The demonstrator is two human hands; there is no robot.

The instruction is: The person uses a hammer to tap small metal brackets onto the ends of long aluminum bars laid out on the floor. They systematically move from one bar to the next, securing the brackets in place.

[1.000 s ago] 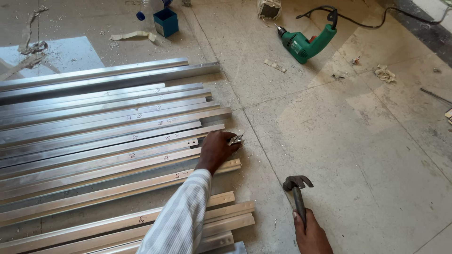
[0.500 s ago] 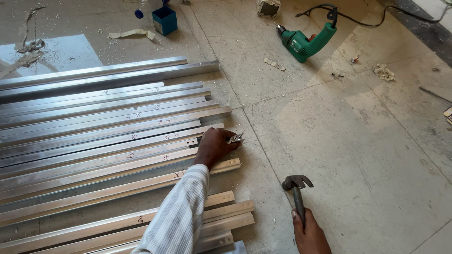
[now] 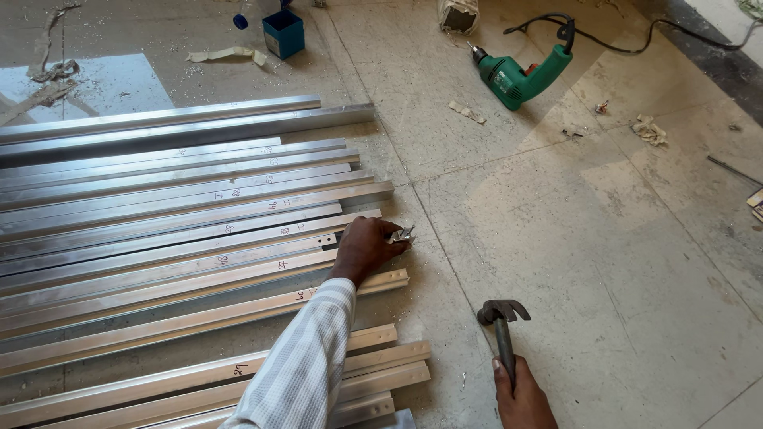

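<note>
The left hand [image 3: 364, 248] pinches a small metal bracket [image 3: 401, 235] at the end of an aluminium profile [image 3: 238, 262], one of many lying side by side on the tiled floor [image 3: 620, 262]. The right hand [image 3: 520, 397] is clenched around a claw hammer [image 3: 502, 326], its head hovering near the profile ends; a green electric drill [image 3: 520, 75] lies well apart

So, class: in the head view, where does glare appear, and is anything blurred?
Head view: glare whitens the floor patch top left and streaks the aluminium bars; the hammer, left hand and green drill look sharp; shadows are soft.
</note>
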